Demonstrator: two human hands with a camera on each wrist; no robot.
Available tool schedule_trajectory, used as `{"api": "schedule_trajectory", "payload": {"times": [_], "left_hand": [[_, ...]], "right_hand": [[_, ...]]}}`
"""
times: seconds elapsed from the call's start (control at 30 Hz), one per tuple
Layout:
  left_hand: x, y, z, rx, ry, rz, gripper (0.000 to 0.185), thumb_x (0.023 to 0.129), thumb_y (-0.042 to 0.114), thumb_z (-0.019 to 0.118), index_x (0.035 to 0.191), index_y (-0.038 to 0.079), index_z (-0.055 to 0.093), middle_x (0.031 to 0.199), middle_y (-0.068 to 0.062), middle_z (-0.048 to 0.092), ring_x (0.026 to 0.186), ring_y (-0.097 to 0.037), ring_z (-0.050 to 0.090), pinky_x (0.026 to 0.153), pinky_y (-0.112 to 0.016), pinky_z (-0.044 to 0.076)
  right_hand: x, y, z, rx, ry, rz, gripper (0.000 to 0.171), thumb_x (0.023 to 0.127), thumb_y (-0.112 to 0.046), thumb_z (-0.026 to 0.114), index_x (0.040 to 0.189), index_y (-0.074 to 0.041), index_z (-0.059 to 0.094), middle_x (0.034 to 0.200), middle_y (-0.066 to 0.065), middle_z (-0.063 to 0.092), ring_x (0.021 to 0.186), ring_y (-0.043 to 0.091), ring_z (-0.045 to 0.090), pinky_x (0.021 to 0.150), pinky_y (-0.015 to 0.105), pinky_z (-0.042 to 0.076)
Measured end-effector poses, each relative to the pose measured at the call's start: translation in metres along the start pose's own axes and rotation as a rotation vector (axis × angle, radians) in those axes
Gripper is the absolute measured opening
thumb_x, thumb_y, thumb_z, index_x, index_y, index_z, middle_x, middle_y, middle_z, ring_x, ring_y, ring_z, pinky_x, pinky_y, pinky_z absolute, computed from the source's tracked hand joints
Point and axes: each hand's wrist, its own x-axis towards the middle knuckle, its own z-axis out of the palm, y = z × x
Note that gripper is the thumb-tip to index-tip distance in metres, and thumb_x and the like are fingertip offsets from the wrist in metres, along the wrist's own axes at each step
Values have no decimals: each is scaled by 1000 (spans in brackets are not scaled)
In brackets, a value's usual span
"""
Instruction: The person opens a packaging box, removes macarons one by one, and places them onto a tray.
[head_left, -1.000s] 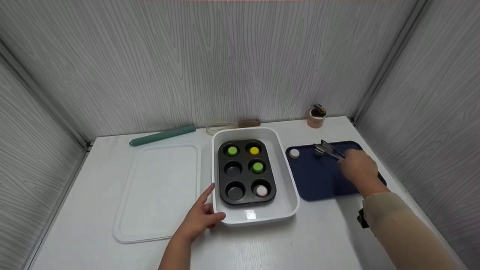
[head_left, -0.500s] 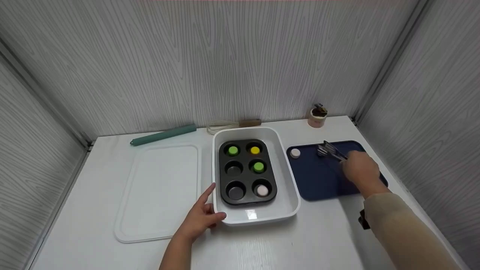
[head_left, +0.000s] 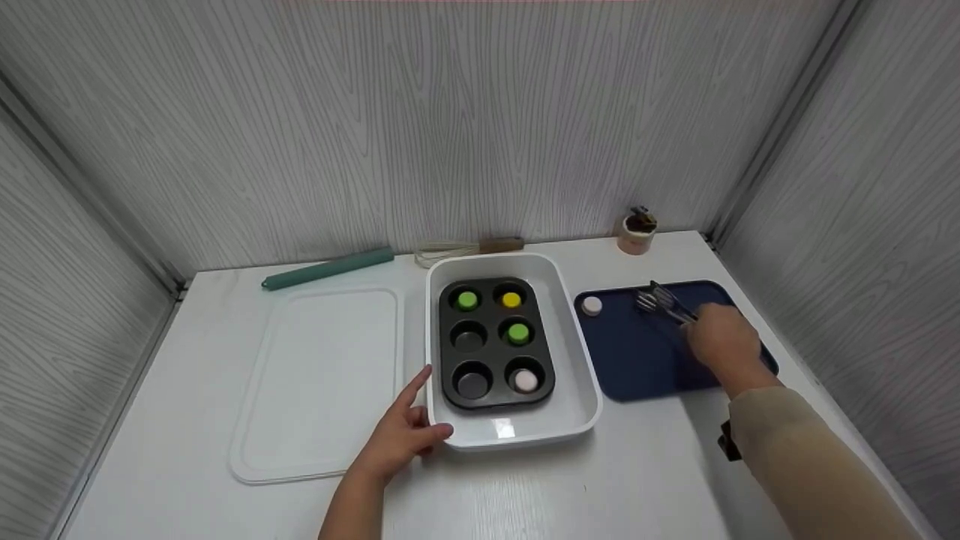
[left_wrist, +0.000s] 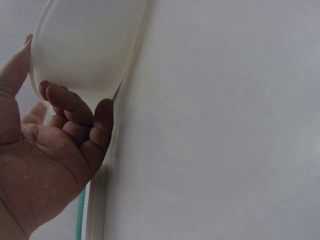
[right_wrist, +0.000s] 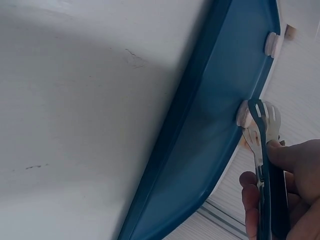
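Note:
My right hand (head_left: 724, 337) grips metal tongs (right_wrist: 262, 150) with fork-like ends, over the dark blue tray (head_left: 637, 360). The tong ends meet a pale, macaron-like round piece (right_wrist: 243, 114) near the tray's edge; the tongs hide it in the head view. Another pale piece (head_left: 592, 306) lies in the tray's far left corner. My left hand (head_left: 401, 439) holds the near left corner of the white bin (head_left: 577, 416), thumb over the rim. A black muffin pan (head_left: 496, 409) inside it has two green pieces (head_left: 518, 334), a yellow one (head_left: 511, 300) and a pale one (head_left: 526, 381).
A white lid (head_left: 322, 390) lies left of the bin. Along the back are a green rolling pin (head_left: 330, 268), a whisk (head_left: 469, 249) and a small potted plant (head_left: 636, 236). Grey wood-grain panels (head_left: 450, 120) enclose the table.
The tongs and right hand have shifted very slightly right, and the tong ends look a little closer together. The left hand stays at the bin's corner.

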Motion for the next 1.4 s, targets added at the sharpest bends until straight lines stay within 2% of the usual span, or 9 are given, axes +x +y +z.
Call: {"api": "schedule_trajectory", "payload": {"times": [0.17,0.33,0.53,0.87,1.07,1.17,1.27,1.33,1.4], "left_hand": [[-1,1,0,5,-3,0,106,87,6,85,171,20,22,74,-4,60,65,-17,53,61,-32,47],[0,0,0,3,1,-3,106,87,6,86,171,21,23,74,-4,58,65,-18,53,61,-33,47],[-1,1,1,-17,-3,-13,106,87,5,85,171,22,22,75,-3,61,64,-16,51,60,-31,45],[-1,1,1,0,6,-10,106,87,5,85,171,21,21,76,-3,62,64,-17,51,60,-32,46],[0,-1,0,4,7,-10,106,88,6,85,171,21,21,77,-4,62,64,-18,51,60,-32,46],[0,-1,0,2,-2,-6,106,88,6,85,171,21,21,77,-4,63,65,-18,51,60,-32,46],[0,-1,0,0,-6,-3,106,88,6,85,171,21,21,78,-4,63,65,-18,51,60,-32,46],[0,-2,0,-1,-5,-2,106,88,6,85,171,21,21,77,-4,62,65,-18,51,60,-31,45],[1,-2,0,-4,-2,-6,106,88,7,85,171,21,22,76,-3,62,64,-18,51,60,-31,46]], "right_hand": [[0,2,-2,29,74,5,38,103,-27,61,116,8,68,100,30,69,84,45,68,67,58,52],[-1,0,-6,35,157,-5,47,103,-27,58,131,9,65,114,37,68,96,53,68,76,65,53],[-3,-6,-6,46,204,-34,40,102,-25,63,124,9,69,104,33,71,86,49,70,70,63,53],[-4,-16,-12,84,151,-43,34,102,-24,58,109,7,68,89,22,68,72,36,62,65,57,49],[-4,-29,-8,141,119,-178,22,92,-11,57,105,4,67,82,13,62,69,29,53,65,50,46],[-4,-39,-7,178,117,-228,21,93,-8,55,106,1,68,75,8,54,63,26,47,61,45,41],[-5,-50,-8,214,118,-280,31,100,-8,55,124,6,67,85,14,62,70,29,56,69,49,47],[-7,-58,-8,226,105,-318,40,103,-9,57,140,7,61,104,23,69,86,37,65,81,56,51],[-10,-67,-7,199,87,-354,44,105,-10,60,146,5,57,124,26,68,106,42,67,93,62,49]]}}
